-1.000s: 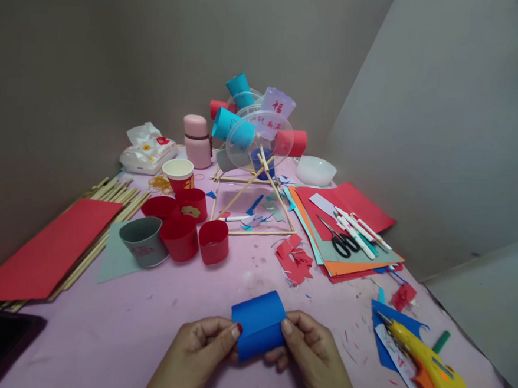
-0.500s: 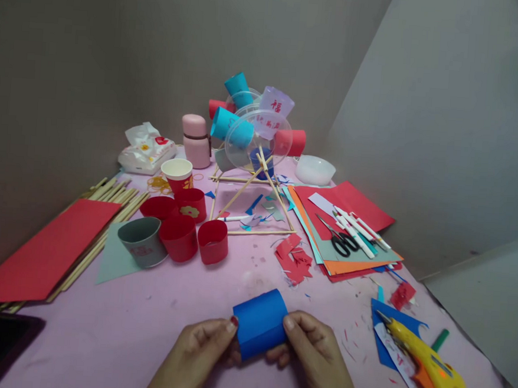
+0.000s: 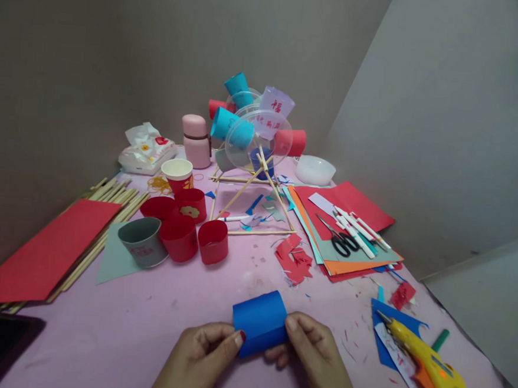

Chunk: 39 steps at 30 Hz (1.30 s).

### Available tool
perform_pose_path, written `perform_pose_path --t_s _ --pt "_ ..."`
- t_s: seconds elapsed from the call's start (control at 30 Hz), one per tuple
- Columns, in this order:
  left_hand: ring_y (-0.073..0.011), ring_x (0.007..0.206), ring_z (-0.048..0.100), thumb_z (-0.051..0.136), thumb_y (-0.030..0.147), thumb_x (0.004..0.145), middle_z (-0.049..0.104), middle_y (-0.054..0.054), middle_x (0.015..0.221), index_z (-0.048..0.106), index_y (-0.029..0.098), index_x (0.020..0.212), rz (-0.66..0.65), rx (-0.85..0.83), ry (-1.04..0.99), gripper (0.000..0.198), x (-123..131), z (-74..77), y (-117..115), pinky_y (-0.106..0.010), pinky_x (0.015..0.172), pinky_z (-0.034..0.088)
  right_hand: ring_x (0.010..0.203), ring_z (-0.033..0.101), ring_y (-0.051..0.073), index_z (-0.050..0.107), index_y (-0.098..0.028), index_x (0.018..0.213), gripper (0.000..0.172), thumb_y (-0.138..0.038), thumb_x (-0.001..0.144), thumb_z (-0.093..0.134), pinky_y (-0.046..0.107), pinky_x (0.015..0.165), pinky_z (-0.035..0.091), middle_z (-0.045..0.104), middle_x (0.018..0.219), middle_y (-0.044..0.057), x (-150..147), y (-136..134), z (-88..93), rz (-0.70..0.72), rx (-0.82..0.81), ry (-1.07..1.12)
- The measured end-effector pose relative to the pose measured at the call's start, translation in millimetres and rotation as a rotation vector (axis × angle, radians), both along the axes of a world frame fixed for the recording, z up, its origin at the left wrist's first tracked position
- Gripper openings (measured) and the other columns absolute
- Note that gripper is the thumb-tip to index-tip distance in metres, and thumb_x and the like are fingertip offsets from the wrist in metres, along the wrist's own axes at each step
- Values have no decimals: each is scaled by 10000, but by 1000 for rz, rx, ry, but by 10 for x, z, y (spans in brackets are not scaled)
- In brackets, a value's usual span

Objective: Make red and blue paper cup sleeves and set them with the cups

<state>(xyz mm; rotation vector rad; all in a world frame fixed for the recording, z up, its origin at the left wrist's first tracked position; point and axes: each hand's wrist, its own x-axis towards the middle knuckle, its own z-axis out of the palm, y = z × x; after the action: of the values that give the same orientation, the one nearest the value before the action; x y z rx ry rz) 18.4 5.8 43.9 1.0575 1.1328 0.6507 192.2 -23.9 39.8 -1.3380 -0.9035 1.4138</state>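
A blue paper-wrapped cup [image 3: 259, 321] lies on its side low in the middle of the pink table [image 3: 120, 332]. My left hand [image 3: 203, 352] pinches its left end, thumb on top. My right hand [image 3: 314, 354] grips its right end, fingers curled under it. Both hands are closed on the cup, close to my body.
Red and grey wrapped cups [image 3: 178, 235] stand to the left. Behind them rises a stick-and-cup wheel model [image 3: 254, 137]. Scissors [image 3: 342, 241] and pens lie on stacked coloured paper at the right. A yellow glue gun [image 3: 428, 365] rests at the lower right. Red paper [image 3: 46, 256] covers wooden sticks at the left.
My left thumb has slid a little right onto the cup's edge. The cup has settled slightly lower. Nothing else moved.
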Motion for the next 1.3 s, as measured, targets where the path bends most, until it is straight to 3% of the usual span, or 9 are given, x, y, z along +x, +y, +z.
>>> perform_pose_path --t_s 0.3,0.43,0.73,1.0,1.17,1.3 --pt "-155 637 430 581 470 735 526 8 619 564 172 576 19 -16 -73 338 22 9 25 -245 640 380 511 583 123 639 -122 721 389 -491 818 561 214 521 428 694 574 76 20 -2 -5 36 13 -34" --pt "-154 632 425 548 504 759 493 19 599 529 183 562 92 -30 -120 377 14 24 -3 -245 634 373 521 593 133 626 -129 710 382 -490 817 562 224 523 436 687 566 71 12 12 2 13 4 -39" --pt "-153 619 464 662 469 667 565 14 593 627 164 582 45 -29 -48 319 -9 -38 21 -241 634 391 513 596 137 655 -124 731 394 -503 802 573 228 519 437 696 572 76 5 13 1 23 19 -35" --pt "-207 672 553 673 502 631 658 -23 619 689 174 595 30 -56 -5 331 -24 -70 90 -279 683 438 540 635 149 688 -127 743 368 -474 637 749 223 522 439 714 604 68 -32 16 -20 -17 34 72" --pt "-186 627 526 669 503 635 639 -5 603 674 187 574 48 -22 19 321 -12 -71 73 -260 635 435 440 597 128 657 -111 698 505 -605 748 561 193 436 407 693 522 83 -27 27 -11 -47 7 99" --pt "-204 678 539 646 484 670 640 -7 625 664 190 587 21 1 17 305 3 -26 45 -272 677 442 386 545 103 636 -110 645 492 -594 726 594 175 414 370 661 461 62 -19 44 -1 -21 -37 75"
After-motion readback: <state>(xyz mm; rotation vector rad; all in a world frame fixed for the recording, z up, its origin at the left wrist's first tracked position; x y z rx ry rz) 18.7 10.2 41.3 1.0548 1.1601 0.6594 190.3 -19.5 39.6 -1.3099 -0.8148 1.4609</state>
